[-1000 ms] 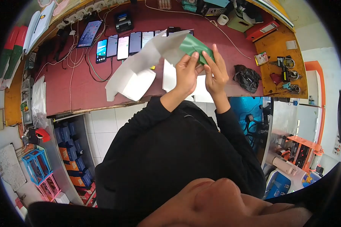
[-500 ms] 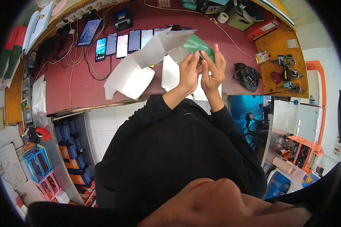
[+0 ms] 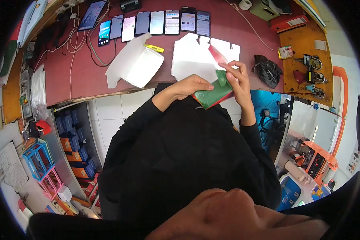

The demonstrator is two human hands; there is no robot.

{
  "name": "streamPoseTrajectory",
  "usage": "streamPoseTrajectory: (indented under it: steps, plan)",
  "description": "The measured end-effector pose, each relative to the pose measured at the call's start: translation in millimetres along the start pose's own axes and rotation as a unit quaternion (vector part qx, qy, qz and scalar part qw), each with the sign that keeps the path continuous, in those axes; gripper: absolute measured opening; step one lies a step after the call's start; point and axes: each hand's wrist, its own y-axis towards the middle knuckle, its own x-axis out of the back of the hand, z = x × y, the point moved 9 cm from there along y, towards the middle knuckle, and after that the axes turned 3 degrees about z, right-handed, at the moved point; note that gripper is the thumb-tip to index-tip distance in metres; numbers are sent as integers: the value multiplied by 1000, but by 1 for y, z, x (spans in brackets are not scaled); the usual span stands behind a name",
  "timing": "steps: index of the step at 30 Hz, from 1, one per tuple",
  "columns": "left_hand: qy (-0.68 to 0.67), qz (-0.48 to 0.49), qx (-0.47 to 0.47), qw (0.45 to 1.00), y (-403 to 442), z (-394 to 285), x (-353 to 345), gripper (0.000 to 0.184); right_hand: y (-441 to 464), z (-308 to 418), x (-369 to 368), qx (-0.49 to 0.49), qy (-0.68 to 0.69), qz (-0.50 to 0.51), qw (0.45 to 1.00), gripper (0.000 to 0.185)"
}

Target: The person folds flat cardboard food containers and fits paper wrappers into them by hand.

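Close to my body, at the table's front edge, is a green and red card box (image 3: pixel 212 97) with its green face up. My left hand (image 3: pixel 193 85) pinches its left edge, thumb on top. At its right side, my right hand (image 3: pixel 239 80) grips the box, its fingers near a raised flap (image 3: pixel 216 54) that looks red and blurred. Beyond the hands lie white card sheets (image 3: pixel 188 56) with cut edges. To their left rests a white folded card piece (image 3: pixel 138 66), with a yellow highlighter (image 3: pixel 154 48) at its upper edge.
Several phones (image 3: pixel 150 23) stand in a row at the back, with a tablet (image 3: pixel 92 16) at left among white cables (image 3: pixel 74 44). A crumpled black plastic bag (image 3: pixel 267 71) lies at right, beside a wooden shelf (image 3: pixel 290 38) holding small items.
The card, earlier held up and spread with its pale inside showing, is now folded smaller and lower, near my body, green side up. My hands have moved apart. The view has shifted slightly.
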Motion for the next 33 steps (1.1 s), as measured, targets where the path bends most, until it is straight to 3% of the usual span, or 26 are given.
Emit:
streamPoseTrajectory:
  steps: [4, 7, 11, 14, 16, 18, 20, 21, 26, 28, 29, 30, 31, 32, 33]
  plan:
    - [26, 53, 47, 997, 1, 12, -9, 20, -4, 24, 5, 7, -78, 60, 995, 23]
    - [44, 91, 41, 994, 8, 18, -12, 22, -5, 57, 10, 110, -224, 49, 967, 27]
    - [60, 88, 5, 994, 9, 5, -23, 22, -14, 52, 1, 79, -214, 131, 965, 29]
    - [101, 106, 23, 989, 14, 4, -26, 22, -14, 49, 10, 77, -151, 95, 981, 29]
    - [71, 93, 43, 992, 13, 3, -28, 24, -19, 52, 36, 85, -247, -91, 961, 28]
    - [94, 99, 36, 990, 14, 6, -29, 25, -20, 51, 33, 83, -247, -68, 963, 24]
    - [119, 108, 30, 987, 13, 6, -32, 27, -22, 23, 7, 18, -145, 114, 983, 21]
    - [94, 122, 15, 988, 10, 1, -37, 27, -22, 19, 4, -18, -98, 144, 985, 18]
    - [52, 182, 13, 982, 2, -2, -46, 28, -22, 29, 5, 17, -80, 168, 982, 21]
    - [86, 126, -35, 988, 4, -8, -36, 26, -20, 32, 2, 31, -50, 165, 985, 23]
    - [85, 124, -36, 988, 4, -7, -37, 26, -16, 41, 19, 72, -61, 44, 995, 27]
    - [101, 27, -111, 988, 1, -27, -31, 25, -18, 48, 36, 111, -71, -78, 988, 31]
    - [116, -73, -186, 973, -6, -48, -23, 24, -16, 46, 36, 126, -58, -107, 985, 60]
    - [115, -80, -188, 972, -4, -53, -25, 24, -10, 49, 25, 129, -56, -101, 985, 60]
    - [257, -152, -250, 921, -10, -73, -24, 23, -1, 39, 12, 54, 61, -123, 989, 73]
